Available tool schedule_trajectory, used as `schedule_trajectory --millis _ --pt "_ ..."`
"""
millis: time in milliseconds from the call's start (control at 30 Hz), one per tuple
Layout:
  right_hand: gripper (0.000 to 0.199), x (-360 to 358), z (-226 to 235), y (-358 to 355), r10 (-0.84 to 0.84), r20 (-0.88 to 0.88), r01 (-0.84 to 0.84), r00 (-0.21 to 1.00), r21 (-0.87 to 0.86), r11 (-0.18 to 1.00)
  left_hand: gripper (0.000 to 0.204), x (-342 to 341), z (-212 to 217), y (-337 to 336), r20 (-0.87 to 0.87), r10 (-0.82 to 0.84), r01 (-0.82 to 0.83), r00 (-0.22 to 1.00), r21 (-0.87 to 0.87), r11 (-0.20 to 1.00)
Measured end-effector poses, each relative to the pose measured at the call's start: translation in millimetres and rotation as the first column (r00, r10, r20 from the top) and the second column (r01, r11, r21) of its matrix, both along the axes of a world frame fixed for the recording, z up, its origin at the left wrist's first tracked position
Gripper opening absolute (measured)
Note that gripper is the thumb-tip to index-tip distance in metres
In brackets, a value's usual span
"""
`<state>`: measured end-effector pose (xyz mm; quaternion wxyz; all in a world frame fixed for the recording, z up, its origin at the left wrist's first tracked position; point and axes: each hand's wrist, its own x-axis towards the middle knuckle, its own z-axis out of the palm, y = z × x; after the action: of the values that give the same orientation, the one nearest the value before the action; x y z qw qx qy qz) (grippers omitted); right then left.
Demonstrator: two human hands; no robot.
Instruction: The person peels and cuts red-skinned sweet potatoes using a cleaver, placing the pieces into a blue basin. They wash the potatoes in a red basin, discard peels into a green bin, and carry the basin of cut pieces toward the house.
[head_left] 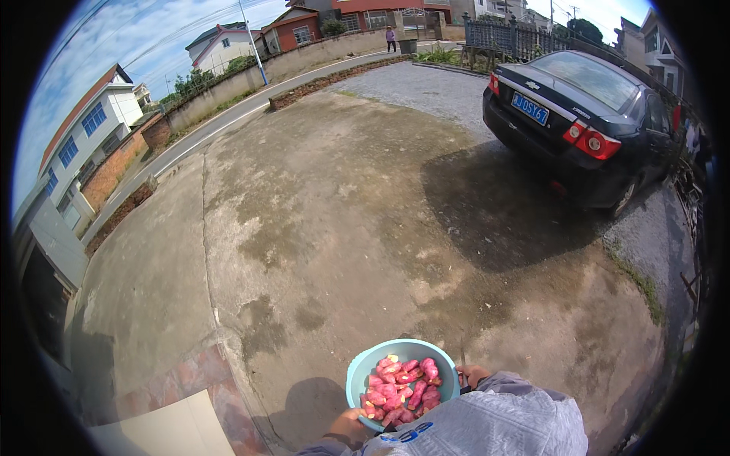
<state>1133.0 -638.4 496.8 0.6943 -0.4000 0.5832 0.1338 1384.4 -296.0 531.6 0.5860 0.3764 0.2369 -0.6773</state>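
A light blue-green round basin (354,386) is held in front of my body at the lower middle of the view. Several pink-red sweet potatoes (398,391) fill it, some with pale yellow ends. My left hand (348,429) is closed on the near left rim. On the right side, my right hand (474,375) grips the basin's edge. My grey sleeve and clothing cover part of the near rim, so some fingers are hidden.
A black car (585,121) stands on the right. Stained concrete ground (327,220) spreads ahead, with a red-patterned tiled strip (175,387) and pale slab (167,429) at lower left. A person (391,39) stands far off by the road (220,125).
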Motion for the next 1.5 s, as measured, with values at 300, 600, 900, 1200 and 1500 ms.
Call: schedule_trajectory --millis 300,600,900,1200,1500 --pt "0.034 81.5 -44.7 -36.6 -0.048 0.085 0.051 0.995 -0.034 0.998 0.022 74.1 69.0 -13.3 0.906 -0.396 0.547 -0.151 0.410 0.730" --pt "0.035 221.0 24.3 -34.5 0.140 0.025 -0.134 0.990 -0.163 0.978 0.020 261.7 -42.7 -51.3 0.029 -0.216 0.214 0.976 0.049 0.976" --pt "0.024 347.7 -25.7 -26.0 -0.399 -0.090 0.406 0.913 0.084 0.910 0.010 394.6 -98.5 -48.7 0.215 -0.082 0.066 0.973 0.080 0.995" --pt "0.019 542.4 -57.7 -66.2 -0.223 -0.160 0.253 0.962 0.200 0.947 0.011 504.9 -46.6 -17.4 0.310 0.043 -0.162 0.950 0.369 0.915" --pt "0.013 794.8 -74.3 -100.2 0.097 -0.114 -0.058 0.989 0.306 0.950 0.020 617.7 2.8 -15.1 0.490 0.192 -0.442 0.850 0.466 0.766"
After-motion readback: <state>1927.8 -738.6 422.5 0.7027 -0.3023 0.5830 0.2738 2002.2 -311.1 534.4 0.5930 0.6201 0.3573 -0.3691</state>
